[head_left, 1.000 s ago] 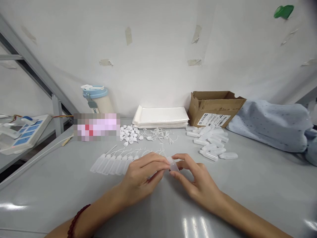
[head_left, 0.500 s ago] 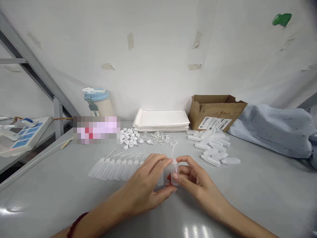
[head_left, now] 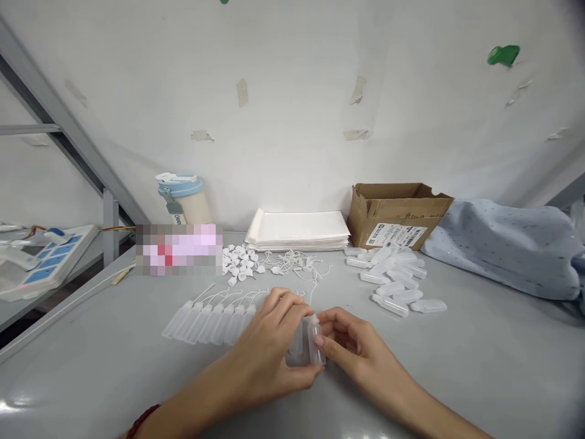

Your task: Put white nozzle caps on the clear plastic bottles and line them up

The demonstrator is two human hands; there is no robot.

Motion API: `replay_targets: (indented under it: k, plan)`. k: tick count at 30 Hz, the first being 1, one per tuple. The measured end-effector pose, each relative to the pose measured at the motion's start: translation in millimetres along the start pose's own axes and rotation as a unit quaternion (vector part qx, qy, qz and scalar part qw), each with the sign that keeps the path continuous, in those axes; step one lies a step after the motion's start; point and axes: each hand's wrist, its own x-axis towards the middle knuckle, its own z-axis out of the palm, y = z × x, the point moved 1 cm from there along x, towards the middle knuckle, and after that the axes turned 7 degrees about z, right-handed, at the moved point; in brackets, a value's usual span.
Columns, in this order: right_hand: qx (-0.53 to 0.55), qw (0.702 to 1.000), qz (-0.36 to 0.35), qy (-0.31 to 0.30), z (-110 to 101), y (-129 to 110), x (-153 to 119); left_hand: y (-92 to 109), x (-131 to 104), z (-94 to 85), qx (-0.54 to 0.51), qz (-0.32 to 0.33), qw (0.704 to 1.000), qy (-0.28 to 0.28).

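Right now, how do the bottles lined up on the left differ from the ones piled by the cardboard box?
The lined-up bottles have thin white tubes sticking out of their tops; no such tubes show on the piled bottles. The lined-up bottles lie side by side, slanting much the same way, while the piled bottles lie jumbled at various angles, some overlapping. Both groups are translucent, slim and lying on the grey table.
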Motion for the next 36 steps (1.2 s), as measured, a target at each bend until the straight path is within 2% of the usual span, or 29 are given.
replay_targets:
  k: [4, 8, 19, 36]
  plan:
    - [-0.162, 0.985, -0.028, 0.044, -1.1, -1.3, 0.5, -4.1, 1.6, -0.9, 0.001, -0.029, 0.998, -0.047]
    - [-0.224, 0.971, -0.068, 0.043, -0.5, 2.9, 0.2, -8.3, 3.0, -0.9, 0.013, -0.034, 0.997, -0.068]
    - [-0.225, 0.97, -0.089, 0.032, -1.3, 8.6, 2.5, -11.6, 2.1, -1.9, 0.058, -0.031, 0.994, -0.087]
    - [-0.236, 0.967, -0.089, 0.031, -6.2, 2.8, 1.9, -8.8, 2.1, -3.4, 0.055, -0.029, 0.993, -0.1]
